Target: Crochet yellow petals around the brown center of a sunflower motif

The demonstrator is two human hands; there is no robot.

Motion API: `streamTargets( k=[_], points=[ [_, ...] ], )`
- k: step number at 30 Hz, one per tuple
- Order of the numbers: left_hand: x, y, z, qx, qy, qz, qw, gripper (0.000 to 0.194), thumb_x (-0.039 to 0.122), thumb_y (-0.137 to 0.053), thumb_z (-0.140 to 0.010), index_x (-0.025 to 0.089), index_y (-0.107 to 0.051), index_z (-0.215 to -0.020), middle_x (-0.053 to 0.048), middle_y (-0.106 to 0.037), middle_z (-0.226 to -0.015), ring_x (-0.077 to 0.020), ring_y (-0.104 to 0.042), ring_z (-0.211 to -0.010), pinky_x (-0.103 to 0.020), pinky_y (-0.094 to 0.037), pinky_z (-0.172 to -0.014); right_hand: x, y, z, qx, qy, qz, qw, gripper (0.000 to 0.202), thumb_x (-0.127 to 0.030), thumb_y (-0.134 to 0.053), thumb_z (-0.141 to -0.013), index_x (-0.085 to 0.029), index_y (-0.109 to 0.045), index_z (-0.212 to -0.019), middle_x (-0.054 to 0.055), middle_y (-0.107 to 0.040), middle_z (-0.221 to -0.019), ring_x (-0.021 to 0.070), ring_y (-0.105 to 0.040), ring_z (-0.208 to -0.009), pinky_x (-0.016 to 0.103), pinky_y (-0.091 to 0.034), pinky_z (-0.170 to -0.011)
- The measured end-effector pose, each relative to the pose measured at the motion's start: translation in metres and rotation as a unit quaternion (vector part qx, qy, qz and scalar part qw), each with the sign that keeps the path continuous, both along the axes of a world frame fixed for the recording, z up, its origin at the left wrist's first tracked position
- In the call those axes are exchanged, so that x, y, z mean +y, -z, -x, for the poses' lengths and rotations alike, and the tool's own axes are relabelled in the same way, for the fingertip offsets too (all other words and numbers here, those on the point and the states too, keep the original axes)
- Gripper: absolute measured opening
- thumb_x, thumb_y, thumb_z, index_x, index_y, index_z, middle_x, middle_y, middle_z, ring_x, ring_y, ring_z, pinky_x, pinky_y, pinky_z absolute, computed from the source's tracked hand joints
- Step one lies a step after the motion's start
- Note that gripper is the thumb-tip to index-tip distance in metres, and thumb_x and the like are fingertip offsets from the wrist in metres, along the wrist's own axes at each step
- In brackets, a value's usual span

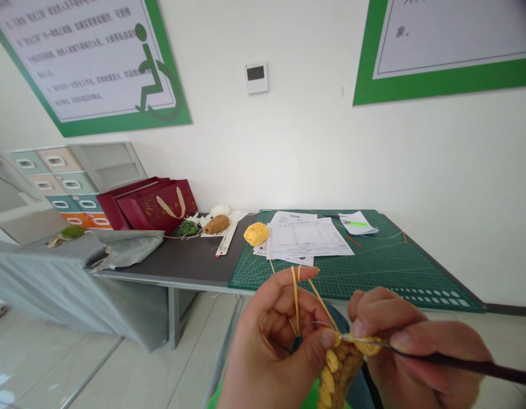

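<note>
Yellow yarn [296, 295] is looped over the raised index finger of my left hand [284, 341]. The thumb and fingers of that hand pinch a brown and yellow crochet piece [340, 366] at its top edge. My right hand [420, 346] grips a crochet hook [442, 360] with a dark handle; its metal tip meets the stitches beside my left thumb. Part of the crochet piece is cut off by the lower edge of the view. A yellow yarn ball [257, 233] sits on the table, with a strand leading down towards my left hand.
Printed papers [309, 237] lie on a green cutting mat [399, 272]. A brown yarn ball [216, 224] and green yarn [188, 228] are further left. Behind them stand dark red gift bags [156, 207] and drawer boxes [71, 184]. A green pen [357, 224] rests on folded paper.
</note>
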State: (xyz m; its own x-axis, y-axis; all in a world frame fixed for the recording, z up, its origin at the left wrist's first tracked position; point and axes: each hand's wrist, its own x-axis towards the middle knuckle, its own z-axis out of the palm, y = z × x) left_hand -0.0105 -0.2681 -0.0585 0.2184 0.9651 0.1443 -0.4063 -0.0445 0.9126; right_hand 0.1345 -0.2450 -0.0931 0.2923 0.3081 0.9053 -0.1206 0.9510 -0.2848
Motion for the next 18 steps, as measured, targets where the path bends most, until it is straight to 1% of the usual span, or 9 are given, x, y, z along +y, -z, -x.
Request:
streamTargets(
  k=[2,5,9,12,14,16,18],
  points=[
    [0.0,0.001,0.0,-0.002,-0.004,-0.005,1.0,0.047,0.018,-0.088,-0.079,0.021,-0.07,-0.123,0.0,-0.07,-0.079,-0.0106,-0.059,-0.069,-0.021,-0.044,-0.063,-0.001,0.001,-0.002,-0.016,0.025,-0.005,1.0,0.012,-0.005,-0.064,-0.088,-0.016,-0.067,-0.092,0.003,-0.076,-0.079,0.0162,-0.066,-0.058,0.033,-0.056,-0.052],
    [0.0,0.001,0.0,-0.007,-0.003,-0.014,1.0,0.045,0.013,-0.085,-0.081,0.021,-0.07,-0.123,0.0,-0.07,-0.079,-0.0108,-0.059,-0.07,-0.021,-0.044,-0.063,-0.003,0.003,-0.008,-0.05,0.062,-0.018,0.997,0.011,-0.008,-0.062,-0.092,-0.017,-0.066,-0.096,0.003,-0.076,-0.079,0.0178,-0.069,-0.061,0.036,-0.059,-0.055],
    [0.0,0.001,0.0,-0.005,-0.01,-0.019,1.0,0.045,0.009,-0.083,-0.081,0.022,-0.071,-0.122,0.0,-0.071,-0.079,-0.0104,-0.058,-0.069,-0.021,-0.045,-0.064,-0.007,0.007,-0.021,-0.155,0.078,-0.045,0.984,0.009,-0.015,-0.056,-0.099,-0.017,-0.064,-0.102,0.005,-0.078,-0.083,0.0197,-0.073,-0.07,0.04,-0.064,-0.064],
    [-0.001,0.0,-0.001,-0.004,-0.011,-0.016,1.0,0.043,0.009,-0.083,-0.081,0.023,-0.072,-0.12,0.0,-0.071,-0.079,-0.0109,-0.059,-0.069,-0.021,-0.045,-0.063,-0.013,0.009,-0.026,-0.183,0.13,-0.033,0.974,0.008,-0.018,-0.057,-0.1,-0.017,-0.065,-0.102,0.004,-0.078,-0.085,0.0188,-0.076,-0.074,0.038,-0.067,-0.072],
    [-0.001,0.0,-0.001,0.001,-0.012,-0.015,1.0,0.043,0.01,-0.083,-0.081,0.023,-0.072,-0.121,0.0,-0.071,-0.079,-0.0114,-0.059,-0.069,-0.021,-0.045,-0.062,-0.018,0.01,-0.027,-0.181,0.163,-0.021,0.97,0.006,-0.018,-0.06,-0.1,-0.017,-0.066,-0.101,0.004,-0.08,-0.087,0.0187,-0.077,-0.077,0.037,-0.069,-0.076],
    [-0.001,0.001,0.0,0.007,-0.018,-0.016,1.0,0.044,0.01,-0.083,-0.081,0.023,-0.073,-0.121,0.0,-0.071,-0.078,-0.0117,-0.059,-0.069,-0.021,-0.045,-0.061,-0.02,0.012,-0.026,-0.173,0.19,-0.016,0.966,0.005,-0.021,-0.064,-0.099,-0.017,-0.067,-0.099,0.005,-0.081,-0.085,0.0198,-0.078,-0.076,0.038,-0.07,-0.074],
    [0.0,0.001,-0.001,0.008,-0.026,-0.012,1.0,0.044,0.011,-0.084,-0.08,0.023,-0.073,-0.12,0.0,-0.071,-0.078,-0.0118,-0.059,-0.069,-0.021,-0.044,-0.06,-0.021,0.014,-0.025,-0.156,0.221,-0.025,0.963,0.008,-0.025,-0.066,-0.097,-0.019,-0.069,-0.094,0.005,-0.081,-0.08,0.0209,-0.078,-0.069,0.039,-0.07,-0.066]
  ],
)
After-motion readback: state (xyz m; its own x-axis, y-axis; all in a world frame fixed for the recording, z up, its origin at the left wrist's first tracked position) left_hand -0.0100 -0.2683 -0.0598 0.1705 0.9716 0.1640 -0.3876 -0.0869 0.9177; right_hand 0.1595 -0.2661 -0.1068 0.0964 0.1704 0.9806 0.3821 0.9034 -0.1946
